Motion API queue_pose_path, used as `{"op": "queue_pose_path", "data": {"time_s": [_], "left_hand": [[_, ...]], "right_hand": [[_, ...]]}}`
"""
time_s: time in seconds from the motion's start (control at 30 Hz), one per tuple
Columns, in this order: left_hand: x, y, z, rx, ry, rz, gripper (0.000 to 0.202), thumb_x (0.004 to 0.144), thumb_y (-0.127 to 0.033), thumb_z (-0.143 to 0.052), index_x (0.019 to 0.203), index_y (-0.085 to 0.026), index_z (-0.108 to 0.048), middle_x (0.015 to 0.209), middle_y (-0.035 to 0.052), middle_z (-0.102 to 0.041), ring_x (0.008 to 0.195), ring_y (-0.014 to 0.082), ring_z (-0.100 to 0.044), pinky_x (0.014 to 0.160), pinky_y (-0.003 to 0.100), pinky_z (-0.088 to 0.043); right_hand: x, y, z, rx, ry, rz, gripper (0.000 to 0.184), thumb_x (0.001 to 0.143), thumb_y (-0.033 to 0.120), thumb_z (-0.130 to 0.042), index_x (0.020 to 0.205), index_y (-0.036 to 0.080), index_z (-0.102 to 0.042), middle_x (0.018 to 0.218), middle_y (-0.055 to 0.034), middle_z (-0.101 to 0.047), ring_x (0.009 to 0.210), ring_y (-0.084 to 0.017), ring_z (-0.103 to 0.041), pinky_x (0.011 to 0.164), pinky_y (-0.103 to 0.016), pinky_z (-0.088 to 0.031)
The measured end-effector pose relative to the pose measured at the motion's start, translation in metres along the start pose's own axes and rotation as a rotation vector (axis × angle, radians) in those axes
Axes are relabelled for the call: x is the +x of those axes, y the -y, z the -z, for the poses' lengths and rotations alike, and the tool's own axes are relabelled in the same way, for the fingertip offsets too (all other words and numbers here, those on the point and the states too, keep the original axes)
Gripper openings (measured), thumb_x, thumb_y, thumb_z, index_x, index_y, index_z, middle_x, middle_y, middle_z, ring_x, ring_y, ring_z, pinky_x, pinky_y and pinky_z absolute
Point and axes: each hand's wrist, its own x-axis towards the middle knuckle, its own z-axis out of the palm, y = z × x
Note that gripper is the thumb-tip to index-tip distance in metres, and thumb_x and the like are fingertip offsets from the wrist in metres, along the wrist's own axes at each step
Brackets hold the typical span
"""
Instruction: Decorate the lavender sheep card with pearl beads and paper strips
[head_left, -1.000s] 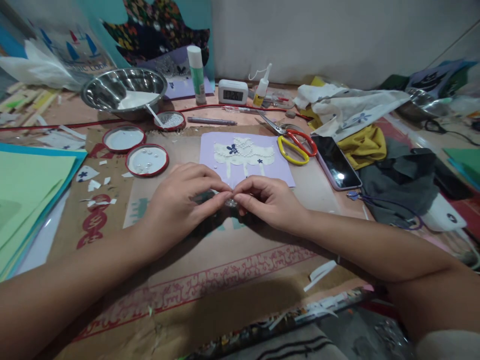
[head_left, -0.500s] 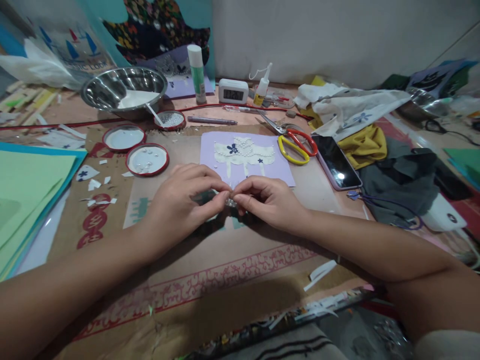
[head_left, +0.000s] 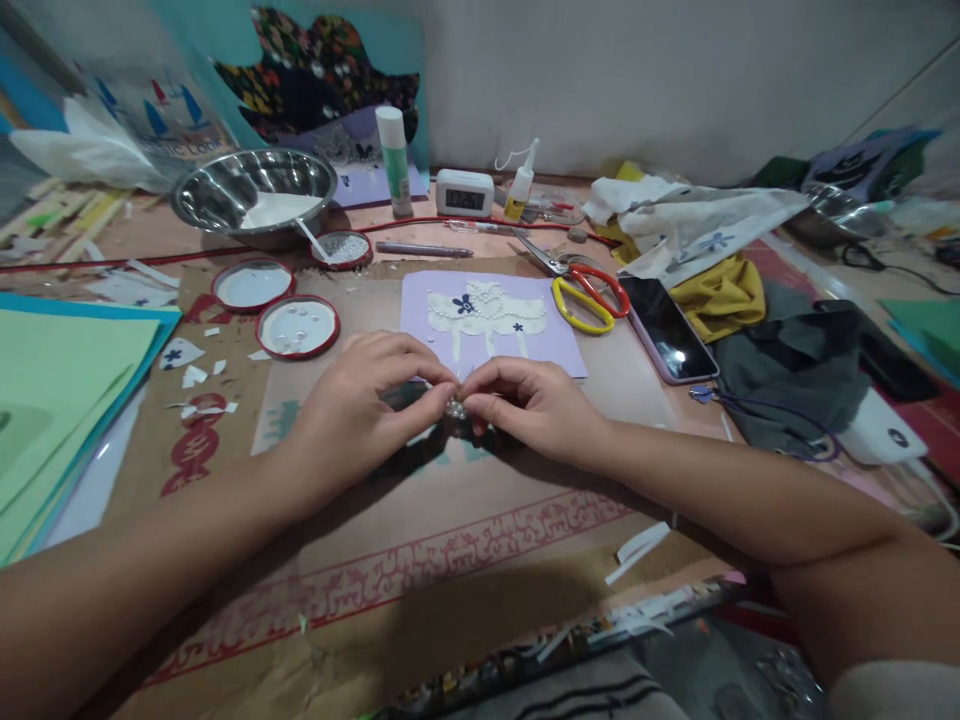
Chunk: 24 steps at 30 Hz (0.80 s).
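My left hand [head_left: 360,410] and my right hand [head_left: 536,405] meet fingertip to fingertip over the brown cardboard mat. Both pinch a small shiny clear piece [head_left: 455,408] between them. Just beyond the fingers lies a lilac card [head_left: 559,340] bearing a white scalloped shape dotted with pearl beads and blue flowers. A red-rimmed lid [head_left: 298,325] holding a few clear beads sits to the left of my left hand.
Yellow and red scissors [head_left: 589,295] and a phone [head_left: 667,330] lie right of the card. A steel bowl [head_left: 251,190], glue stick [head_left: 394,160], small clock [head_left: 465,192] and glue bottle [head_left: 521,185] stand behind. Green paper sheets [head_left: 60,380] lie left; cloths [head_left: 787,350] right.
Both hands stay pinched together on the small piece. The view has shifted slightly, so the table items sit a little lower in frame.
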Motion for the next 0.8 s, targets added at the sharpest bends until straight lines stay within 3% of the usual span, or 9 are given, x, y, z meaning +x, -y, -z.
{"op": "queue_pose_path", "data": {"time_s": [0.1, 0.23, 0.37, 0.5, 0.8], "left_hand": [[0.001, 0.002, 0.0, 0.01, 0.016, 0.016, 0.014, 0.093, -0.029, -0.059, 0.085, -0.022, -0.069, 0.087, 0.0009, -0.072, 0.086, 0.0182, -0.065, 0.082, 0.035, -0.041], [0.001, 0.006, -0.001, 0.007, 0.052, 0.017, 0.015, 0.093, -0.029, -0.059, 0.084, -0.021, -0.068, 0.086, 0.0005, -0.071, 0.085, 0.0184, -0.064, 0.082, 0.035, -0.039], [0.0, 0.007, -0.002, -0.006, 0.086, 0.012, 0.014, 0.092, -0.029, -0.06, 0.084, -0.021, -0.067, 0.086, 0.001, -0.071, 0.085, 0.0183, -0.064, 0.081, 0.034, -0.04], [-0.001, 0.006, -0.004, 0.015, 0.105, 0.011, 0.012, 0.091, -0.027, -0.061, 0.083, -0.021, -0.067, 0.088, 0.0016, -0.072, 0.087, 0.0191, -0.064, 0.081, 0.035, -0.04], [0.002, 0.016, -0.001, 0.076, 0.101, 0.066, 0.012, 0.091, -0.026, -0.056, 0.088, -0.019, -0.066, 0.091, 0.0045, -0.073, 0.088, 0.0216, -0.064, 0.084, 0.038, -0.044]], "right_hand": [[-0.002, 0.0, 0.003, -0.086, -0.01, 0.05, 0.022, 0.086, 0.034, -0.071, 0.096, 0.017, -0.062, 0.079, -0.0003, -0.067, 0.063, -0.01, -0.058, 0.059, -0.023, -0.046], [-0.006, -0.003, 0.008, -0.293, -0.017, 0.236, 0.027, 0.088, 0.034, -0.071, 0.107, 0.02, -0.059, 0.087, -0.0008, -0.069, 0.054, -0.007, -0.049, 0.053, -0.022, -0.04], [-0.007, -0.007, 0.009, -0.539, 0.067, 0.469, 0.02, 0.096, 0.021, -0.058, 0.116, 0.022, -0.06, 0.099, -0.0041, -0.072, 0.075, -0.012, -0.063, 0.068, -0.024, -0.048], [-0.004, -0.01, 0.008, -0.734, 0.07, 0.656, 0.014, 0.098, 0.017, -0.051, 0.102, 0.018, -0.064, 0.089, -0.006, -0.072, 0.079, -0.015, -0.063, 0.068, -0.025, -0.047], [-0.007, -0.007, 0.005, -0.907, 0.121, 0.721, 0.019, 0.099, 0.017, -0.048, 0.093, 0.015, -0.065, 0.077, -0.005, -0.068, 0.07, -0.016, -0.059, 0.064, -0.027, -0.045]]}}
